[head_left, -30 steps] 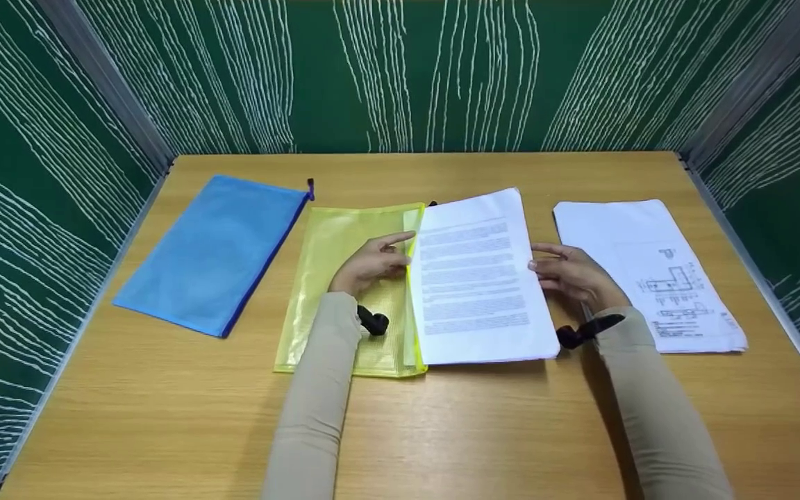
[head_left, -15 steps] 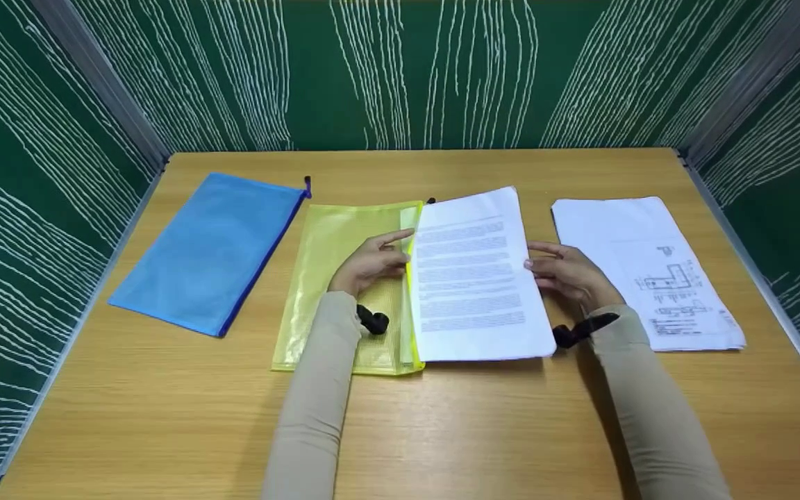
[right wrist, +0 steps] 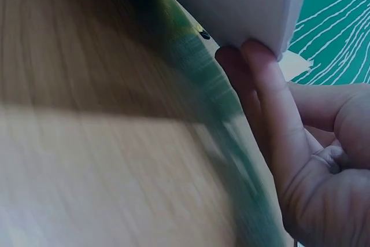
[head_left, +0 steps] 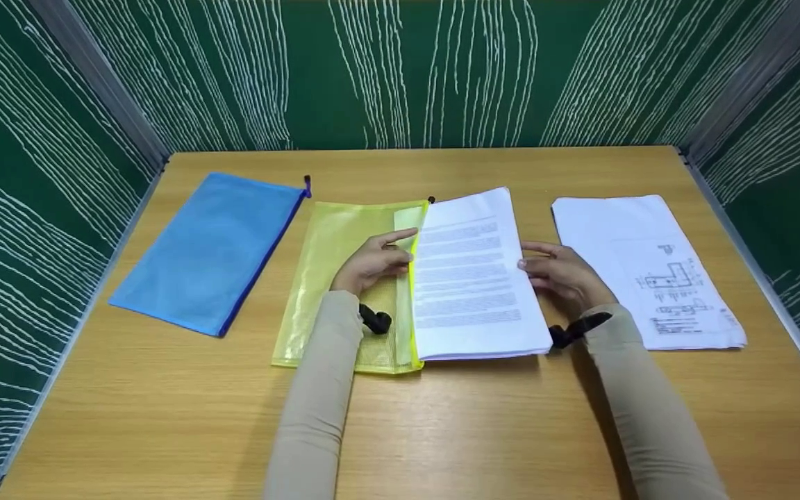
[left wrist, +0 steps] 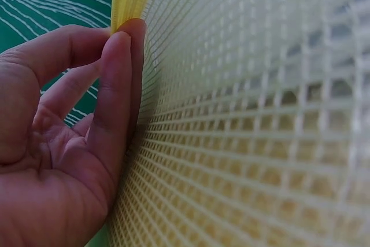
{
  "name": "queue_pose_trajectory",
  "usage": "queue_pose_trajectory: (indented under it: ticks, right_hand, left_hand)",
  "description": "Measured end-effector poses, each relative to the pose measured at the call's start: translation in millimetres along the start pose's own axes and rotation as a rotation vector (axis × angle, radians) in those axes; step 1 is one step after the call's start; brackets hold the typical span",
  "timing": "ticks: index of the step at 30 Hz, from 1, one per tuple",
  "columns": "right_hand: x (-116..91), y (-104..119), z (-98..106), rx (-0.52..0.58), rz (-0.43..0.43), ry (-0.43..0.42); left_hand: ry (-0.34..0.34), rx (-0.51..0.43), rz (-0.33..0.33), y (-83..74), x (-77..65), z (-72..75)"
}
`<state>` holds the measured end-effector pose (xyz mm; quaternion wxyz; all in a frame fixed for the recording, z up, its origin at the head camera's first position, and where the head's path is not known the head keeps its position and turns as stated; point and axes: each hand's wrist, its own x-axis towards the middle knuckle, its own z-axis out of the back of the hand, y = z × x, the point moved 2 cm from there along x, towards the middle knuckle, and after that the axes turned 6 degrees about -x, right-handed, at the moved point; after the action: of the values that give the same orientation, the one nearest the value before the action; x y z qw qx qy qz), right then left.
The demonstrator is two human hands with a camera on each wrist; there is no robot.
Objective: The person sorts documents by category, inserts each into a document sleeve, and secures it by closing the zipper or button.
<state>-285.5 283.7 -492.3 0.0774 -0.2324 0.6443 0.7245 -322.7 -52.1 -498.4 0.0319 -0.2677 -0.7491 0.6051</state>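
A yellow mesh zip pouch lies mid-table, its opening on the right side. My left hand pinches the rim of that opening; in the left wrist view, thumb and fingers meet at the yellow zip edge. A stack of printed paper slants up to the right from the opening. Its left part is inside the pouch, showing as a pale strip through the mesh. My right hand holds the stack's right edge, fingertips under it in the right wrist view.
A blue zip pouch with a dark blue zip edge lies at the left. Another paper stack with a printed drawing lies at the right, beside my right hand. Green walls with white lines enclose the wooden table.
The paper stack has slid slightly left, and the pale strip inside the yellow pouch looks wider. My right hand has moved left with it. The left hand has stayed at the rim.
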Motion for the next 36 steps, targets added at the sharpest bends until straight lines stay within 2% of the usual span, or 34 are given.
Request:
queue_pose_trajectory:
  ticks: [9, 16, 21, 29, 36]
  right_hand:
    - [-1.7, 2.1, 3.7, -0.038, -0.021, -0.015]
    - [-3.3, 3.6, 4.7, -0.025, 0.019, -0.014]
    - [-4.9, 1.7, 6.8, -0.037, -0.005, -0.036]
    - [-10.3, 6.0, 11.3, -0.076, 0.002, -0.043]
    - [-13.9, 13.0, 9.9, -0.043, 0.004, -0.022]
  left_hand:
    - [0.003, -0.003, 0.022, -0.6, -1.7, -0.5]
    - [-0.021, -0.019, 0.036, -1.4, -2.5, 0.4]
    - [-0.025, -0.018, 0.048, -0.2, -2.2, 0.9]
    - [-0.027, 0.016, 0.078, -2.8, -3.3, -1.3]
    - [-0.018, 0.041, 0.074, -4.8, -3.7, -5.1]
